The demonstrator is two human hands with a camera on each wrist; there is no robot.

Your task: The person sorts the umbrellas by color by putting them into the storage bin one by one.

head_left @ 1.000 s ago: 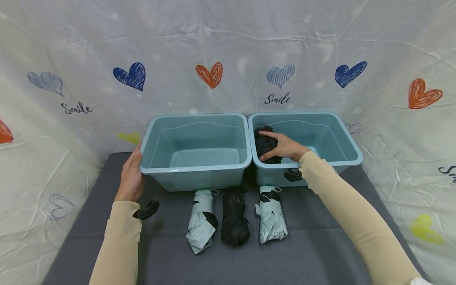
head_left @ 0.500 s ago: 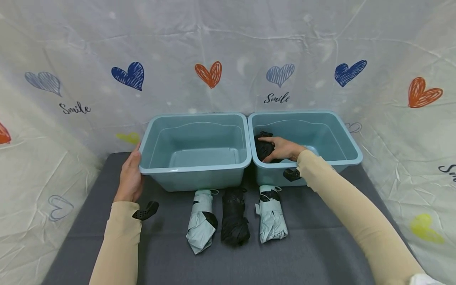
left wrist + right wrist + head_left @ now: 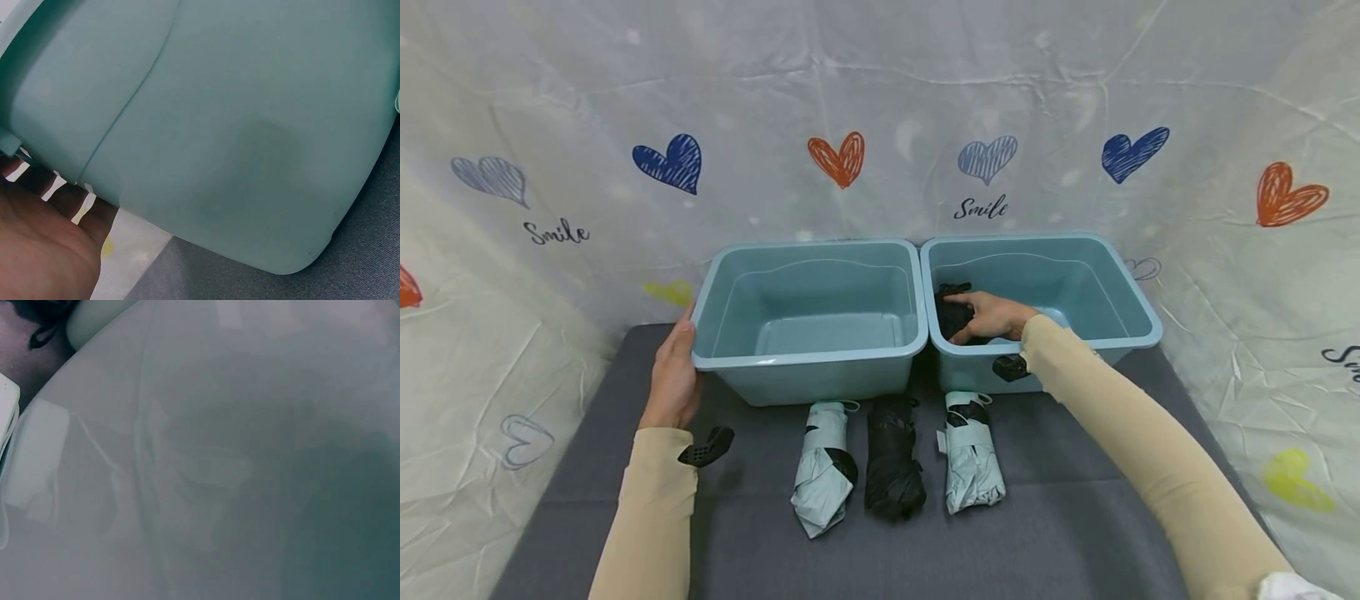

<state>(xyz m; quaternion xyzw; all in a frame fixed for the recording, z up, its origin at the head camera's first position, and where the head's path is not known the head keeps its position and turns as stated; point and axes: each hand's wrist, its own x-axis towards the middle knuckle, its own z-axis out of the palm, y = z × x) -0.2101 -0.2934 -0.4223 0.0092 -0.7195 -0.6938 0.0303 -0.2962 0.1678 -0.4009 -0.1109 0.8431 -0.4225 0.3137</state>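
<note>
My right hand (image 3: 996,317) reaches into the right blue bin (image 3: 1045,357), thumb and fingers around a black folded umbrella (image 3: 953,317) at its left end. The hand and bin front hide its lower part. My left hand (image 3: 674,371) rests against the outer left end of the left blue bin (image 3: 812,360). In the left wrist view, the left hand's fingers (image 3: 65,199) lie along the end wall, their tips hidden. Before the bins lie a silvery folded umbrella (image 3: 823,475), a black folded umbrella (image 3: 892,467) and another silvery folded umbrella (image 3: 972,458).
The two bins stand side by side, rims nearly touching, on a dark grey cloth-covered table (image 3: 760,550). Behind them hangs a pale sheet (image 3: 895,100) printed with hearts. The right wrist view is mostly filled by a bin wall (image 3: 219,487).
My right hand has lowered the black umbrella deeper into the right bin. The left hand stays against the left bin, and the umbrellas on the table have not moved.
</note>
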